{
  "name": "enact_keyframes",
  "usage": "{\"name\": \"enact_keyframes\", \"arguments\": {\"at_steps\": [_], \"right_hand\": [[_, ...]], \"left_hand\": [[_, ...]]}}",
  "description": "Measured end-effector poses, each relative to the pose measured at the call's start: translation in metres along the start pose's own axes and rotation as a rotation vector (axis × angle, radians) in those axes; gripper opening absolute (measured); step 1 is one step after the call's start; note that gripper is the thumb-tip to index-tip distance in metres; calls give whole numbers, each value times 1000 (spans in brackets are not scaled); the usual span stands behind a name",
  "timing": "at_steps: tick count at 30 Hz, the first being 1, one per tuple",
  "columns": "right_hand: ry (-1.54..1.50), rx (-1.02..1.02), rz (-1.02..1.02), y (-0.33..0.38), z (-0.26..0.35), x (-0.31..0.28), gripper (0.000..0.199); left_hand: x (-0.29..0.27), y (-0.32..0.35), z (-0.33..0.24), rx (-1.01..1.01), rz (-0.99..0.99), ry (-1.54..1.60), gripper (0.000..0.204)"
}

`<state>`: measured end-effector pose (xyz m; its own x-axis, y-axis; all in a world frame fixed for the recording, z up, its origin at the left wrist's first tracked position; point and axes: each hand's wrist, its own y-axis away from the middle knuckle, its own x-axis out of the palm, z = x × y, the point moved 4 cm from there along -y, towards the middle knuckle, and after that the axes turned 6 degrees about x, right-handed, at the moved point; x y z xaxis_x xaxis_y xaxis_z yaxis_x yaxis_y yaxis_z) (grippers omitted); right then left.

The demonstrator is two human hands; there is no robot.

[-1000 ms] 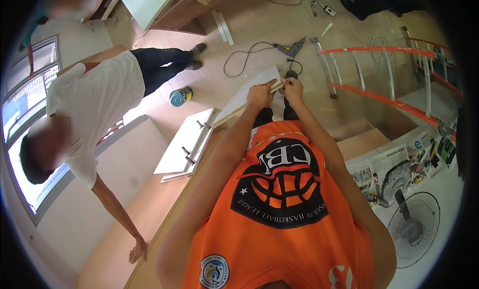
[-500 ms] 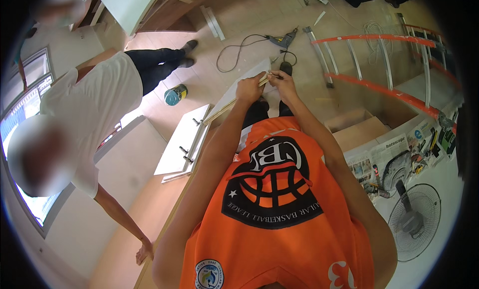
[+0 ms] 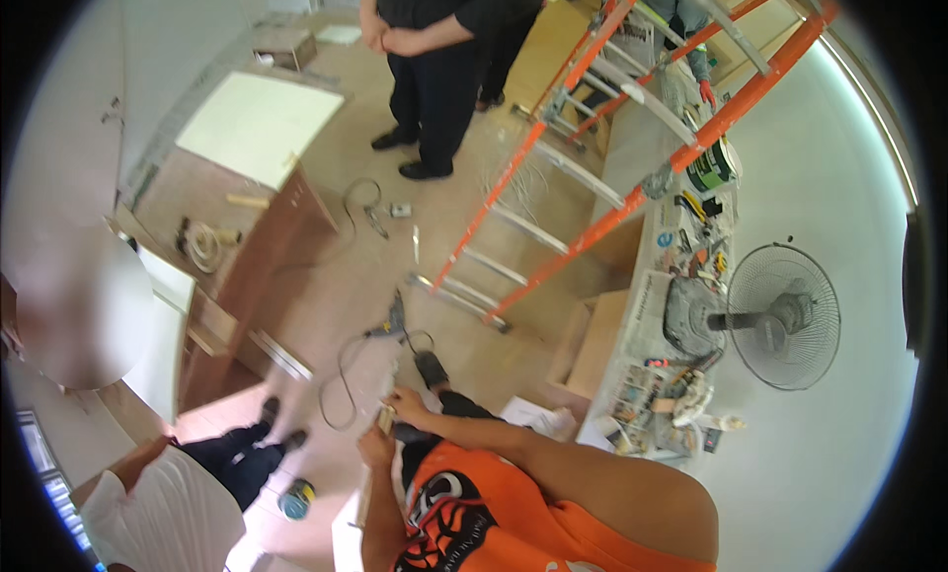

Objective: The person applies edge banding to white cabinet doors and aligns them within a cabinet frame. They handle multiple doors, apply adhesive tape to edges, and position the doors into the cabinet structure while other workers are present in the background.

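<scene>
My left hand (image 3: 376, 447) is closed around a narrow pale wooden strip (image 3: 385, 415), low in the middle of the view. Just beyond it, my right hand (image 3: 407, 406) has its fingers drawn together at the strip's far end. Whatever those fingers pinch is too small to make out. A whitish piece (image 3: 388, 382) juts out past the hands toward the floor. Below my left forearm, part of a white panel (image 3: 348, 534) shows. On the floor ahead lies a grey power drill (image 3: 391, 318) with its dark cord looping beside it.
An orange ladder (image 3: 553, 238) stands ahead right. Tools and newspaper cover a counter (image 3: 632, 360) beside a fan (image 3: 785, 315). A person in white (image 3: 163, 518) is at left, near a paint can (image 3: 296, 499). Another in black (image 3: 430, 78) stands beyond a wooden cabinet (image 3: 262, 246).
My view has swung up and to the right, bringing in the people beyond the ladder and more of the counter. Both hands stay together at the strip. The person in white now appears lower left.
</scene>
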<state>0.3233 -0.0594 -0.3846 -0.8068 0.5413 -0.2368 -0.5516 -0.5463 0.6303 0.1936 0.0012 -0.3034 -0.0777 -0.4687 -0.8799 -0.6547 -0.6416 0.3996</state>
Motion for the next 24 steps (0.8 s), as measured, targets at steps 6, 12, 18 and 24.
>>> {"name": "enact_keyframes", "arguments": {"at_steps": [6, 12, 18, 24], "right_hand": [[-92, 13, 213, 4, 29, -26, 33], [-416, 193, 289, -18, -19, -7, 31], [-316, 265, 69, -8, 9, 1, 11], [-25, -43, -33, 2, 43, -11, 28]], "left_hand": [[-14, -14, -10, 23, -91, 74, 40], [-19, -17, -16, 34, -98, 97, 37], [-20, -20, -13, 13, -67, 104, 40], [-20, -24, -6, 46, -120, 134, 40]]}}
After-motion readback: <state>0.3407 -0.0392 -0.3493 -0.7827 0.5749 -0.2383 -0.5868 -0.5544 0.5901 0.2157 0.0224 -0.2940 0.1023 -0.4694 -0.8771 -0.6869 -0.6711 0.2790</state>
